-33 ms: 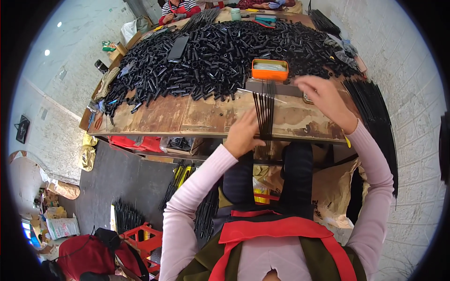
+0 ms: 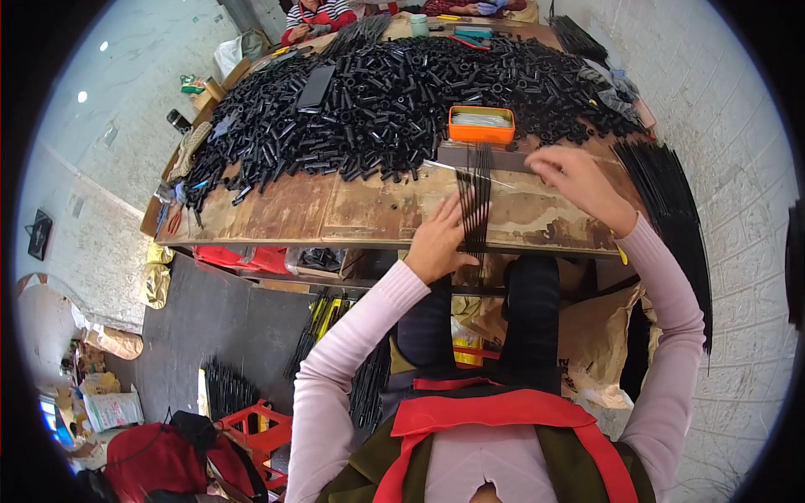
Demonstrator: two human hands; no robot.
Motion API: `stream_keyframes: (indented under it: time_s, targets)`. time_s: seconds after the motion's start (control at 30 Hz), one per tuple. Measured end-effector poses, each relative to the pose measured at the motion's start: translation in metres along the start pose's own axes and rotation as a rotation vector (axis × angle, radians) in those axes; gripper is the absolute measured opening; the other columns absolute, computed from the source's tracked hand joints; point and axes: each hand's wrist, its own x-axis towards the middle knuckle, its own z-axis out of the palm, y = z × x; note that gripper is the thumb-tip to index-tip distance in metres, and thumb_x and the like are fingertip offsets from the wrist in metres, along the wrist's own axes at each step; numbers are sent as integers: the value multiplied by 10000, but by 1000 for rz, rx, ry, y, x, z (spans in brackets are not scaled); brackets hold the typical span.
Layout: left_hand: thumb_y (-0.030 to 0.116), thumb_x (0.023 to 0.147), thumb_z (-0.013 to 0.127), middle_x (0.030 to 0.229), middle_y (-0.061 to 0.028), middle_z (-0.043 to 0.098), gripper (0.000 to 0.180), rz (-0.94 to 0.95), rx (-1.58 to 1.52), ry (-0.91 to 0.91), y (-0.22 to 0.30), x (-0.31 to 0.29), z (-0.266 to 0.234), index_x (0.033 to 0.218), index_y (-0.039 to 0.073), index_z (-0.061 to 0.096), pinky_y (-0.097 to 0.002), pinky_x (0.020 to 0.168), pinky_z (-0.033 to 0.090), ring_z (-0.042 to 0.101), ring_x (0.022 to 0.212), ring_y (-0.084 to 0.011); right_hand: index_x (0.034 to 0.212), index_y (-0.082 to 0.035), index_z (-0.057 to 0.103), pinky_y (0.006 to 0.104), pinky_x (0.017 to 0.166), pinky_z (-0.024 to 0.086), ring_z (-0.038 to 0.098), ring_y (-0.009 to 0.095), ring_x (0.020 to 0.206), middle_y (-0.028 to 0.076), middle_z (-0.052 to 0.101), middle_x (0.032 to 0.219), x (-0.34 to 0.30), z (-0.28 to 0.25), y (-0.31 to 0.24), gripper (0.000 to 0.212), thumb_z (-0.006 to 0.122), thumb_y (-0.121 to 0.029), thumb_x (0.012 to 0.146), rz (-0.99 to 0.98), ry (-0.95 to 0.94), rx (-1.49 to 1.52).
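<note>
My left hand (image 2: 438, 237) lies at the table's front edge with its fingers stretched out and thumb apart. It rests against the left side of a bundle of thin black rods (image 2: 475, 201). The rods lie side by side and stick out over the edge toward my lap. To their right, my right hand (image 2: 579, 180) hovers over the table, fingers bent and drawn together. Whatever may be between its fingertips is too small to make out. A thin pale rod (image 2: 444, 167) lies crosswise near the rods' far part, before a dark flat block (image 2: 507, 158).
Behind is an orange tin (image 2: 481, 126) of thin pale pieces. A large heap of short black tubes (image 2: 369, 109) covers the table (image 2: 285, 205), a phone (image 2: 316, 90) on it. More black rods (image 2: 667, 193) stand at right by the wall. Other people sit at the far side.
The rods by my left hand have shifted slightly and lie closer together at the left. My right hand has turned a little, its fingers more curled and less blurred.
</note>
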Motion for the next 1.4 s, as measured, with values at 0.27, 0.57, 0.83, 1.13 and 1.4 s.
stream_keyframes:
  time_s: [0.27,0.57,0.83,1.13,1.4]
  targets:
    - [323,682,803,1514,-179,315,822,86,-149,-32,-24,10,27,1410,214,439,-435,1120,311,332,1381,-351,943,-2,669,397,707,501,641,337,803,156,671,869,53,36,58,159,596,-123,870,-5,-234,-107]
    - [320,579,853,1572,-157,192,984,15,-73,-234,-19,23,12,1447,262,391,-496,1162,199,202,1451,-317,857,-29,671,420,721,509,648,345,837,168,673,852,158,118,153,121,601,-123,826,37,-269,-360]
    - [323,584,850,1564,-152,220,934,9,-93,-199,-21,22,17,1417,256,433,-498,1160,207,218,1446,-318,831,-17,608,412,699,492,618,343,804,147,610,831,146,89,125,69,594,-82,814,-66,-150,-265]
    - [397,626,821,1549,-128,269,841,-10,-65,-167,-19,23,16,1384,274,477,-481,1154,230,269,1427,-295,1187,-78,619,426,718,508,608,337,801,141,600,891,54,87,117,401,568,-1,797,-126,-218,-372]
    - [402,627,816,1543,-127,285,822,-5,-57,-153,-17,23,17,1371,276,490,-478,1147,249,286,1421,-294,1205,-83,613,416,706,499,595,311,794,124,558,853,42,77,114,437,597,4,777,-80,-213,-365]
